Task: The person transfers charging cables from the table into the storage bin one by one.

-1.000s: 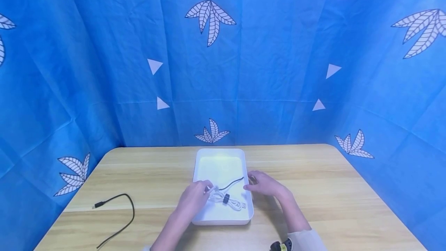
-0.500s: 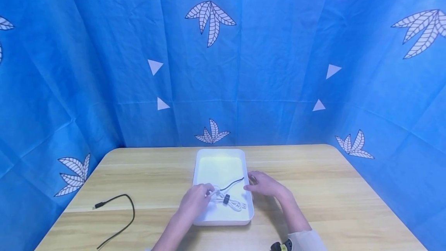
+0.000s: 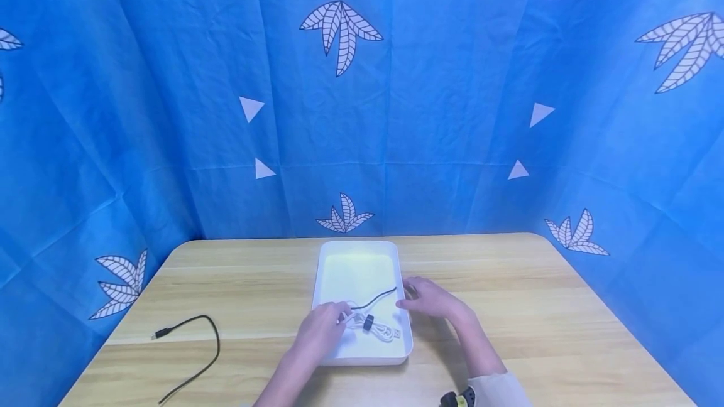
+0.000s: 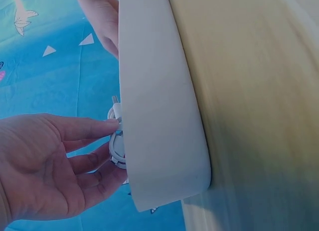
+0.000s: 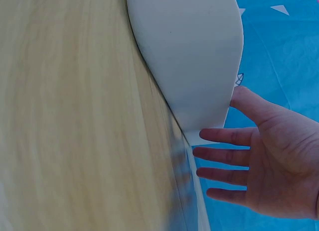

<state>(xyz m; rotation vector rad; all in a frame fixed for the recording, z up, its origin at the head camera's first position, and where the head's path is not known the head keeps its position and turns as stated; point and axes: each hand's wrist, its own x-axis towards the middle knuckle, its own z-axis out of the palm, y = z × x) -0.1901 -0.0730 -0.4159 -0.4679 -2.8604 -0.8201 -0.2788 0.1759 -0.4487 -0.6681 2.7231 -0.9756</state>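
Note:
A white tray point(image 3: 405, 357) stands on the table, with a coiled white USB cable point(image 3: 382, 331) inside, wrapped by a black strap. My left hand point(image 3: 322, 331) reaches over the tray's left side and pinches part of the white cable point(image 4: 117, 156) between thumb and fingers. A short black cord point(image 3: 376, 298) slants from the coil toward the right wall. Beside that wall is my right hand point(image 3: 432, 299), its thumb at the rim. In the right wrist view its fingers point(image 5: 227, 155) stretch out nearly straight along the outside of the tray.
A black cable point(image 3: 216, 344) with a plug at one end curves across the left of the wooden table point(image 3: 509, 306). Blue patterned cloth point(image 3: 452, 112) hangs behind the table and on both sides. A dark watch-like band point(image 3: 458, 398) is at the right wrist.
My left hand has shifted slightly right and toward me over the tray, still at the white cable. The right hand stays at the tray's right rim.

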